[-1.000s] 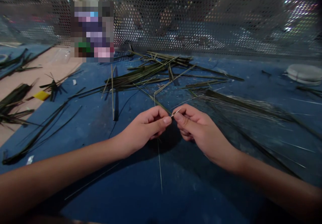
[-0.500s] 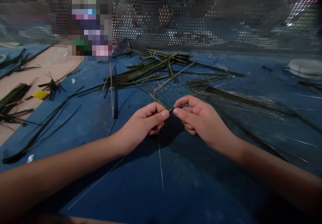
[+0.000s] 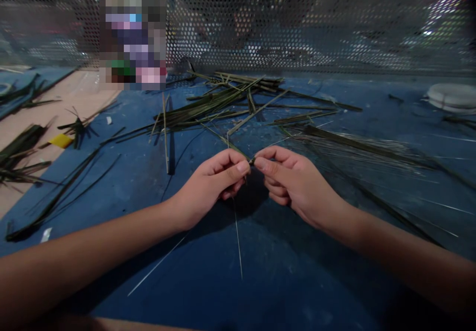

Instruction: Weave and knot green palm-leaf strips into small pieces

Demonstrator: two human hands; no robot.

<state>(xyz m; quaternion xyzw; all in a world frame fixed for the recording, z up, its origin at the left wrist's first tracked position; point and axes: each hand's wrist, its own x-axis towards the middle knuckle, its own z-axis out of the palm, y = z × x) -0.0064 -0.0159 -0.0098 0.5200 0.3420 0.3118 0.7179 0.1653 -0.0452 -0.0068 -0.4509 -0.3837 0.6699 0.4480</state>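
Observation:
Both hands meet in front of me above the blue work surface [image 3: 208, 291]. My left hand [image 3: 223, 177] pinches a narrow green leaf strip [image 3: 238, 150] between thumb and index finger. My right hand [image 3: 288, 174] has its thumb and index finger closed on the same piece, at a small dark knot-like bit between the fingertips; its exact shape is hidden. A thin pale wire [image 3: 238, 241] hangs below the left fingers, and another wire [image 3: 156, 261] slants down-left from behind the left wrist. A further fine wire [image 3: 286, 138] runs up-right from the right fingertips.
A pile of green leaf strips [image 3: 211, 100] lies beyond the hands. Many thin wires [image 3: 372, 145] and a long leaf [image 3: 353, 142] are at right, near a white round spool [image 3: 451, 97]. A perforated metal screen [image 3: 297, 28] stands behind. Left lies a yellow piece [image 3: 60, 140].
My right fingertips have moved slightly left, closer to the left ones. A fine wire now shows up-right from them. The lower-left wire's end has shifted right and up.

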